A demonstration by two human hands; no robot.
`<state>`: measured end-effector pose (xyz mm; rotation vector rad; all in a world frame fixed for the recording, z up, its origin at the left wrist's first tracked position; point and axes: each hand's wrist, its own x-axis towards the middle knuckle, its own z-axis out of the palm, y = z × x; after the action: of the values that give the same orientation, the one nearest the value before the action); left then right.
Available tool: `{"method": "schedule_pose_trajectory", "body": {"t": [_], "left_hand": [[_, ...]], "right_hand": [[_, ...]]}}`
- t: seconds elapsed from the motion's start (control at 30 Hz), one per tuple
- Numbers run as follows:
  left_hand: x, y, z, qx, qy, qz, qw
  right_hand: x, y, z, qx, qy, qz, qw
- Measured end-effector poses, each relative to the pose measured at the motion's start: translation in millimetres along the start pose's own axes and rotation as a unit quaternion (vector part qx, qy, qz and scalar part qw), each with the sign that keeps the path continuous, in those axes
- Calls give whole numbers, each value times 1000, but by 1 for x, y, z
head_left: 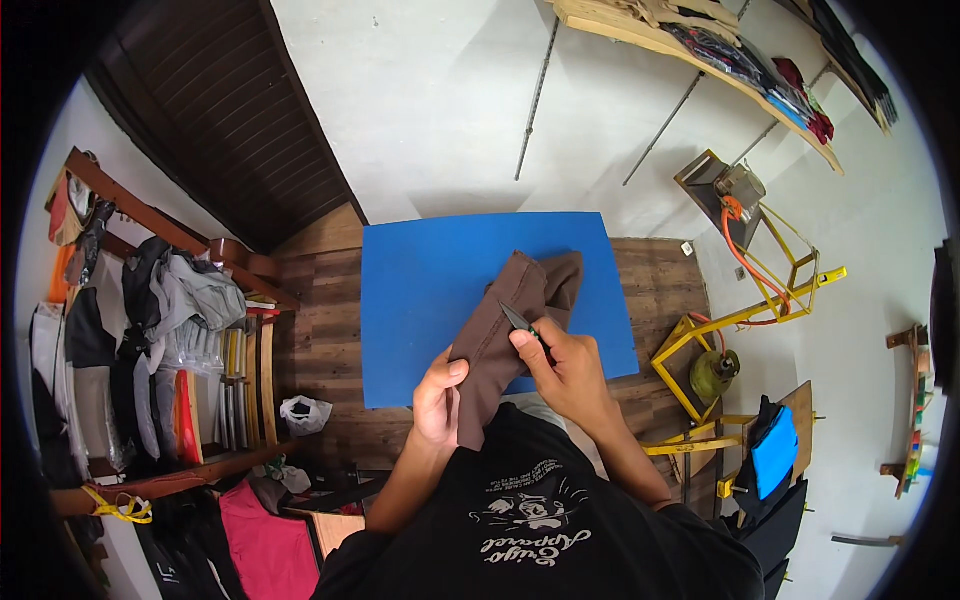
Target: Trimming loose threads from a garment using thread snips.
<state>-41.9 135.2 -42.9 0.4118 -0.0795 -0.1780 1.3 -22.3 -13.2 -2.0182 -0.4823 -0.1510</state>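
Head-worn fisheye; faces steeply downward; hands [572, 378] at close range, near the centre

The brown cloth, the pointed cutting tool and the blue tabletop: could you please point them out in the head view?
Brown cloth [493, 347], head view: middle of its visible surface.
Pointed cutting tool [518, 320], head view: its grey blade.
Blue tabletop [420, 290], head view: bare part left of the cloth.

Looking at plain brown on the cloth [488, 352], solid blue across the tabletop [420, 290], white print on the black shirt [630, 545], and bright yellow along the metal frame [828, 277]!
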Motion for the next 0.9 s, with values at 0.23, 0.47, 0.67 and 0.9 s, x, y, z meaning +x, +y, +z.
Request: {"method": "schedule_pose_trajectory", "body": {"t": [0.23,0.47,0.67,0.9], "left_hand": [[9,-3,1,-17,-13,-27,999],[10,-8,-7,-6,16,-29,999],[21,-16,-32,-104,-30,-28,994],[30,-33,-55,-42,76,40,995]], "right_hand": [[-3,9,-6,2,-10,9,1000],[35,36,-40,217,74,167,959],[44,47,-45,430,8,247,868],[49,53,-35,455,63,245,853]]}}
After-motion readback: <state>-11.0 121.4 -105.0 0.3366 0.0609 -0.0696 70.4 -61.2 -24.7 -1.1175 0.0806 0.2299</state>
